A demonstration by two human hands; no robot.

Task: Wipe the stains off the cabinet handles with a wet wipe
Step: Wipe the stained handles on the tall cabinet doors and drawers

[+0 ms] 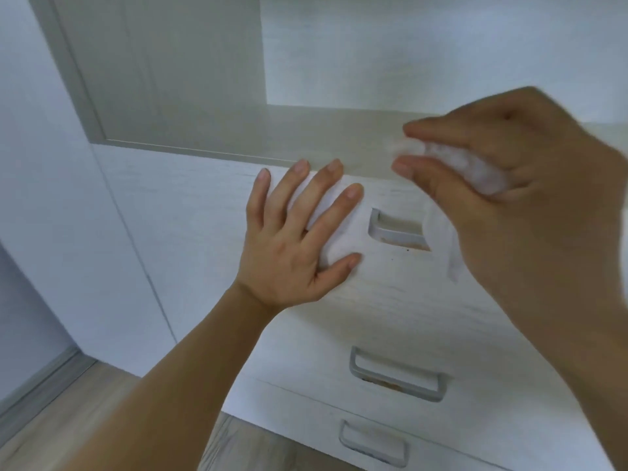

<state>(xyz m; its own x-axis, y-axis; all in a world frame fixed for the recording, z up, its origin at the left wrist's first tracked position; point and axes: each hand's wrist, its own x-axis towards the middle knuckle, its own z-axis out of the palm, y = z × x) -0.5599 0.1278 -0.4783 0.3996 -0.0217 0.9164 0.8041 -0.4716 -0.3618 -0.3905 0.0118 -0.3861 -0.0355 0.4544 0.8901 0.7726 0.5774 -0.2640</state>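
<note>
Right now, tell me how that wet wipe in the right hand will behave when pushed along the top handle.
The wet wipe looks soft and floppy: it bunches in the right hand and a loose tail hangs down. It probably drapes around the top handle rather than sliding stiffly, and seems very light.

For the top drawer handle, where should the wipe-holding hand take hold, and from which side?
Probably wrap the wet wipe in the right hand around the straight bar of the top handle, coming from the front and above: brownish stains sit along its lower edge, and a gap lies behind the bar.
</note>
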